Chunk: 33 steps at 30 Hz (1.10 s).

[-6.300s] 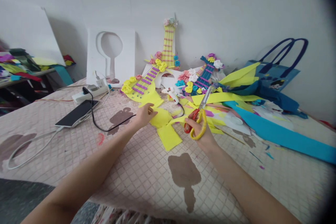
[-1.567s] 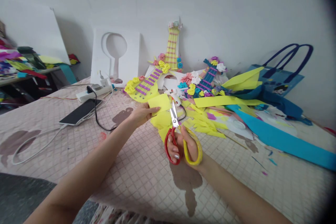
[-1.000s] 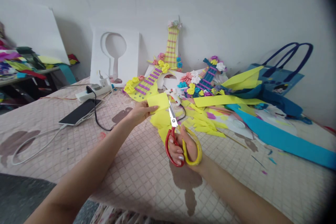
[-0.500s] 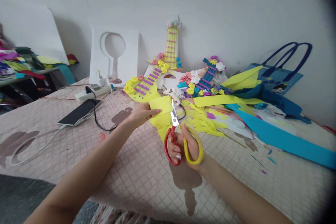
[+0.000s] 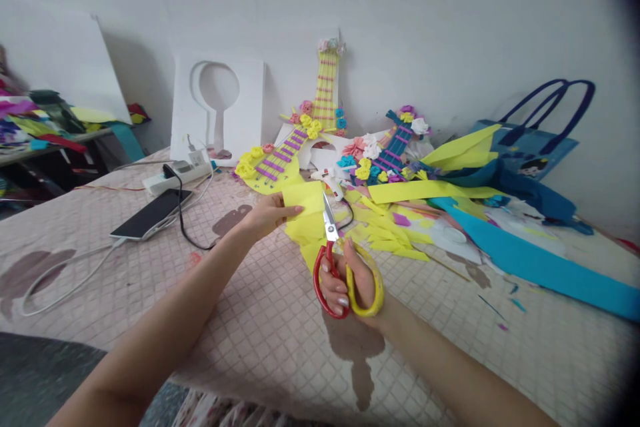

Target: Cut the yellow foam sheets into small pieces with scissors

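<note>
My left hand (image 5: pixel 270 215) pinches the left edge of a folded piece of yellow crepe paper (image 5: pixel 307 199) above the table. In my right hand (image 5: pixel 345 283) are scissors (image 5: pixel 331 227) with one red and one yellow handle, my fingers through the loops. The blades point up and lie close together at the paper's right edge. More yellow paper (image 5: pixel 306 232) hangs or lies just under the held piece. Behind it stands a white glue gun (image 5: pixel 331 181), partly hidden.
Paper-decorated guitar shapes (image 5: pixel 283 157) and a white cut-out board (image 5: pixel 250 107) are at the back. A phone (image 5: pixel 153 213), power strip (image 5: pixel 173 180) and cables lie left. Yellow scraps (image 5: pixel 390 233), a blue strip (image 5: pixel 540 263) and a blue bag (image 5: pixel 545 147) are right.
The scissors and my right hand have shifted slightly left, and the blades are nearer together. My left hand and the yellow paper have moved a little left.
</note>
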Each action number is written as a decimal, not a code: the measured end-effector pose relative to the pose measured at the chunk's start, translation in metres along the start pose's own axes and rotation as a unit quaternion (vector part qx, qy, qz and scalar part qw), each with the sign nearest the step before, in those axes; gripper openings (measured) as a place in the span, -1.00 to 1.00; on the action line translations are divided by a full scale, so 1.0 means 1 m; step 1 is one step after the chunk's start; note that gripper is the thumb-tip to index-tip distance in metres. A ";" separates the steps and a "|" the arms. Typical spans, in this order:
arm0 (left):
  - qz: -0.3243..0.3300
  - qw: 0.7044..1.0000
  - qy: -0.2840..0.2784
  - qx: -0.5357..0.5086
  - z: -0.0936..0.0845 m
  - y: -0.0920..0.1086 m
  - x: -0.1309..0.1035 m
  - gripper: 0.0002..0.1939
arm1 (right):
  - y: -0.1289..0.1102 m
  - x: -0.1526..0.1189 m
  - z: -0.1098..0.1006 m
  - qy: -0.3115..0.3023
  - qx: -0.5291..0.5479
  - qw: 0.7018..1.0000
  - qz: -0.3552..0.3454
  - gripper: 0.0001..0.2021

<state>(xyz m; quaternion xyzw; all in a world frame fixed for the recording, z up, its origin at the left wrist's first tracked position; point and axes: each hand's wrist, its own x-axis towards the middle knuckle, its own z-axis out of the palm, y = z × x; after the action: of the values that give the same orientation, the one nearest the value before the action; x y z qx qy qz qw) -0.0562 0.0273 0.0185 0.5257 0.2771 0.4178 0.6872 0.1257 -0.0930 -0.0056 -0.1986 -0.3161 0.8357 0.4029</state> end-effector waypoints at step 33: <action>-0.025 0.998 -0.055 0.036 0.007 -0.001 -0.003 -0.62 | -0.007 -0.004 0.006 -0.019 0.015 1.000 -0.007 -0.40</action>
<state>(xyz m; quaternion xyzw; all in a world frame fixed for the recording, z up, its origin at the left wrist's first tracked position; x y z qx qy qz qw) -0.0514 0.0211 0.0200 0.5649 0.2668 0.3611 0.6923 0.1287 -0.0950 0.0040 -0.1741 -0.3128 0.8409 0.4058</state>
